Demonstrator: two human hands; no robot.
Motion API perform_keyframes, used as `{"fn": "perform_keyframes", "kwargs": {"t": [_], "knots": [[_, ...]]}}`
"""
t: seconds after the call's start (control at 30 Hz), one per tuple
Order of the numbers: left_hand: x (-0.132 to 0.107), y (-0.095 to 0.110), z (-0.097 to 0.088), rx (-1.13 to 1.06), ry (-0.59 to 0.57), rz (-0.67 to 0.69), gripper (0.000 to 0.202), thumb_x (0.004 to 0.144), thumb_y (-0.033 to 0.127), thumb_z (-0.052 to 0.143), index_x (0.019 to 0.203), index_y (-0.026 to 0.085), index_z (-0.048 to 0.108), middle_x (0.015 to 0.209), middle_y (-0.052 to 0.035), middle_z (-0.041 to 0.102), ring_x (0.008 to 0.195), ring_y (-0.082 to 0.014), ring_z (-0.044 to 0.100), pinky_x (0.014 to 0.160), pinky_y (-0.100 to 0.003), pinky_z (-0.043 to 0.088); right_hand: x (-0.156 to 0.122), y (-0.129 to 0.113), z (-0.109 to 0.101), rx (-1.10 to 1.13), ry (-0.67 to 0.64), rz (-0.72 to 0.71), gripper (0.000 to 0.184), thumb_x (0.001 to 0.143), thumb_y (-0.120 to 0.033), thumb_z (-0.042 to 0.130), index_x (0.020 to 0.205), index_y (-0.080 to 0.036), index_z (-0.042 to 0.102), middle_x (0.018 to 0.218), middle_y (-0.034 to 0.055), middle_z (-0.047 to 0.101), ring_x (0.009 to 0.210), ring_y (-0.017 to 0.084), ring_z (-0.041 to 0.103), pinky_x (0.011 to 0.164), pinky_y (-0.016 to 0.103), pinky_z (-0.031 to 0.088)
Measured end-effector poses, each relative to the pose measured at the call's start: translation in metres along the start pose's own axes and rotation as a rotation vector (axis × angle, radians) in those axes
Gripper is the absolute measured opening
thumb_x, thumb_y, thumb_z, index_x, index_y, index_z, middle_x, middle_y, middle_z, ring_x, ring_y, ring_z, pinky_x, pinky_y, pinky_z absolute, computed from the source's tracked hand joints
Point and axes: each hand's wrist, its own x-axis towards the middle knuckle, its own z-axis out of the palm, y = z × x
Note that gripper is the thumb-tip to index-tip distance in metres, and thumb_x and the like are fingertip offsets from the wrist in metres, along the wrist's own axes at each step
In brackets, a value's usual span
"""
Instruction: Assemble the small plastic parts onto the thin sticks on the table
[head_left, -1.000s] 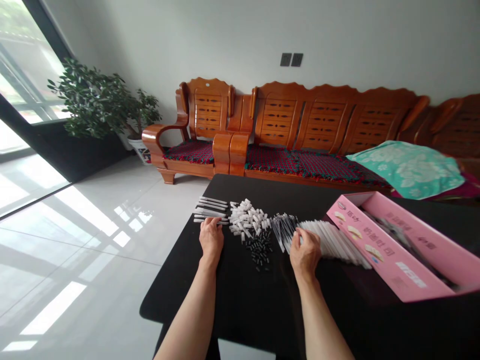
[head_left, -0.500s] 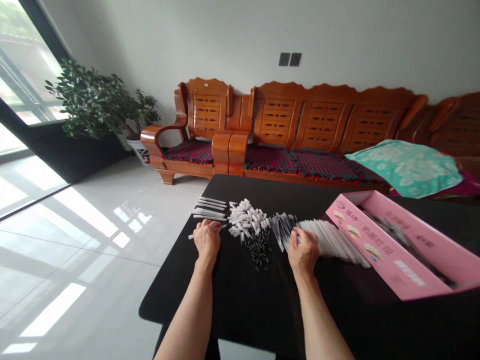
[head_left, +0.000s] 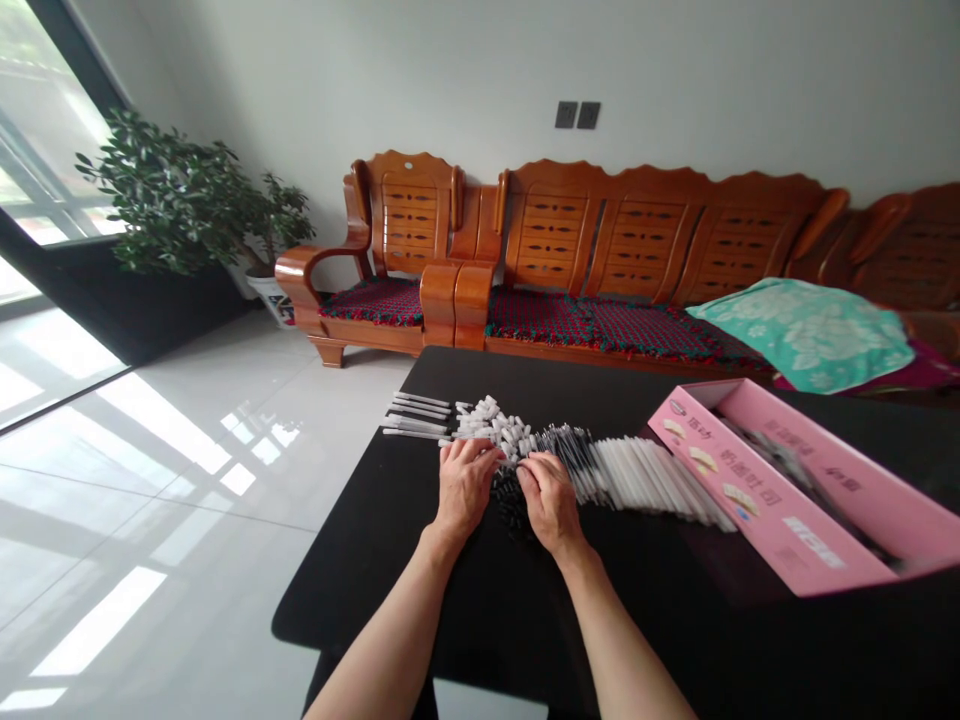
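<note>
My left hand (head_left: pixel 466 487) is closed around a white pen barrel (head_left: pixel 444 442), whose end shows just past the fingers. My right hand (head_left: pixel 551 497) is closed in a pinch, almost touching the left; what sits between its fingertips is too small to make out. Both hands are over small black caps or plugs (head_left: pixel 510 505), partly covering them. Behind the fingers is a heap of short white pen caps (head_left: pixel 491 420). To the right lie thin dark-tipped refills (head_left: pixel 570 450) and a row of translucent white tubes (head_left: pixel 660 478). Several white pens (head_left: pixel 420 408) lie at the left.
A pink cardboard box (head_left: pixel 757 490) with grey contents stands on the right of the black table (head_left: pixel 600 620). Beyond the table is a wooden sofa (head_left: pixel 622 240) with a turquoise cloth (head_left: pixel 814 335) on it. A potted plant (head_left: pixel 187 200) stands at the far left.
My left hand has moved right with the white pen barrel, away from the row of pens. My right hand has moved left from the refills, so both hands now meet over the black pieces.
</note>
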Motion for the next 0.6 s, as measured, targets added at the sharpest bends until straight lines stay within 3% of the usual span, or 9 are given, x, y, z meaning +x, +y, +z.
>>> {"fn": "perform_keyframes", "kwargs": {"t": [0.1,0.2,0.27,0.33,0.43,0.5,0.6], "knots": [[0.000,0.004,0.001,-0.075,0.005,0.010,0.018,0.092,0.019,0.060,0.100,0.027,0.075,0.109,-0.0049,0.071,0.096,-0.0233,0.058,0.087,-0.039,0.038,-0.001,0.000,0.001,0.045,-0.004,0.020,0.025,0.100,-0.026,0.045,0.091,-0.018,0.067,0.098,0.0116,0.068,0.102,0.025,0.061,0.092,0.043,0.052],[-0.001,0.002,0.000,-0.222,0.136,-0.168,0.018,0.089,0.025,0.064,0.105,0.024,0.073,0.111,-0.0072,0.070,0.095,-0.0227,0.061,0.084,-0.035,0.044,0.000,0.000,0.000,0.078,0.089,0.034,0.023,0.099,-0.025,0.046,0.091,-0.018,0.066,0.097,0.0114,0.068,0.100,0.024,0.062,0.090,0.041,0.053],[-0.002,0.000,0.002,-0.369,0.190,-0.375,0.017,0.089,0.034,0.065,0.094,0.019,0.073,0.088,-0.0057,0.071,0.076,-0.0186,0.061,0.071,-0.030,0.046,0.000,0.000,-0.002,0.085,0.171,0.032,0.021,0.099,-0.024,0.047,0.093,-0.019,0.067,0.095,0.0108,0.069,0.101,0.025,0.062,0.091,0.043,0.052],[-0.002,-0.004,0.006,-0.582,0.130,-0.561,0.031,0.088,0.045,0.063,0.077,0.017,0.071,0.064,-0.0019,0.064,0.055,-0.0136,0.054,0.056,-0.025,0.042,0.001,-0.001,-0.002,0.095,0.211,0.024,0.019,0.098,-0.023,0.049,0.095,-0.019,0.068,0.095,0.0104,0.069,0.101,0.025,0.062,0.092,0.044,0.052],[0.000,-0.007,0.014,-1.007,0.026,-0.744,0.042,0.083,0.055,0.066,0.079,0.013,0.071,0.065,-0.0033,0.066,0.050,-0.0115,0.054,0.047,-0.022,0.039,0.002,-0.004,-0.002,0.112,0.171,0.002,0.019,0.097,-0.022,0.050,0.098,-0.020,0.069,0.096,0.0101,0.070,0.102,0.025,0.062,0.092,0.045,0.052],[0.002,-0.009,0.018,-1.211,0.054,-0.830,0.045,0.076,0.055,0.073,0.085,0.011,0.072,0.069,-0.0043,0.067,0.054,-0.0119,0.058,0.048,-0.021,0.043,0.002,-0.005,0.000,0.116,0.114,-0.013,0.019,0.097,-0.023,0.051,0.098,-0.020,0.070,0.096,0.0096,0.071,0.103,0.026,0.062,0.092,0.045,0.053],[0.003,-0.012,0.020,-1.331,0.098,-0.884,0.045,0.068,0.051,0.081,0.084,0.010,0.072,0.064,-0.0027,0.064,0.057,-0.0120,0.060,0.051,-0.020,0.046,0.000,-0.004,0.002,0.101,0.050,-0.014,0.017,0.096,-0.024,0.053,0.099,-0.019,0.069,0.096,0.0098,0.071,0.103,0.026,0.061,0.093,0.046,0.052]]}}
